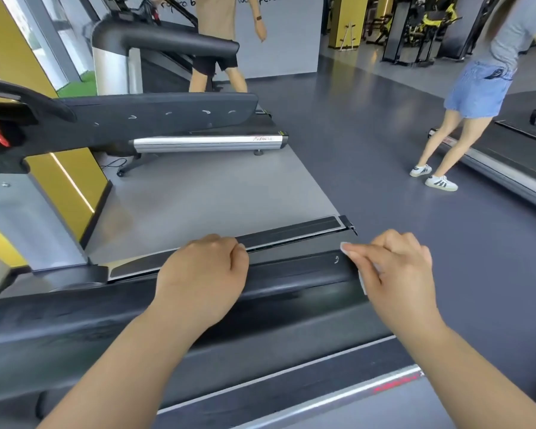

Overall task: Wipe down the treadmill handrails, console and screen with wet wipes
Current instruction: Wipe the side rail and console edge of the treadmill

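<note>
grey floor point(369, 144) is stretching back | yellow pillar point(72, 181) is standing left | white wall point(291, 35) is carrying black lettering | yellow-black machines point(427, 20) are standing far right

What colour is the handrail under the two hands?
Black. The head view shows the handrail best, between the left hand and the right hand.

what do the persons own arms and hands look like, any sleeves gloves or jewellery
Both forearms are bare from the bottom of the picture up to the wrists; no sleeve shows. The left hand and the right hand wear no gloves. No watch, bracelet or ring can be seen on the sides that face the camera.
</note>
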Tool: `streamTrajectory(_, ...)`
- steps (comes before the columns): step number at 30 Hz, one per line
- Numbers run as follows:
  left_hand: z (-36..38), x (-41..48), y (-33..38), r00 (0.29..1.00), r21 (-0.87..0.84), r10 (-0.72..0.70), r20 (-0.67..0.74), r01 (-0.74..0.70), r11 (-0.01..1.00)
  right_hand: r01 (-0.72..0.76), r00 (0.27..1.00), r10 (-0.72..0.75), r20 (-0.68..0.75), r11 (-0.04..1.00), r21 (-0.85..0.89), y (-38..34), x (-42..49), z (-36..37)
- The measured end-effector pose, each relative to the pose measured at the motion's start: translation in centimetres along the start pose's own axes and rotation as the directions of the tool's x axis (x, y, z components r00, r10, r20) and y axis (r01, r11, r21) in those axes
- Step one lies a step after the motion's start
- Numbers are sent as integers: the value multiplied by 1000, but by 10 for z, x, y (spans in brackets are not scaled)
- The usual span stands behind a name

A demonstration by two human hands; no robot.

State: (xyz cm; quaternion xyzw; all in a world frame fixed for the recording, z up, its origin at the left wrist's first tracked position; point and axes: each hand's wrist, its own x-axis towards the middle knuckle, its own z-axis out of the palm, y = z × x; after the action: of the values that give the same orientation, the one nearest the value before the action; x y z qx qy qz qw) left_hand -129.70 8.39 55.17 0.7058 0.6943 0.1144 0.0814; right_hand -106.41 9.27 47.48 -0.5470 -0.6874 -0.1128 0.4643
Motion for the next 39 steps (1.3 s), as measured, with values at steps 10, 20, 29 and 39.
streamTrajectory(10,16,16,25,995,12,86,52,-87,996,220,975,-220,-11,973,67,-41,-8,28)
streamTrajectory(20,26,12,29,998,57,47,-53,-44,997,45,999,-45,-3,993,109,6,10,-2)
streamTrajectory(29,29,11,26,997,15,22,-80,-21,1000,210,976,-217,22,963,168,-6,0,18)
streamTrajectory(39,32,10,33,991,29,-40,-125,44,999,120,981,-154,119,960,253,-4,22,5)
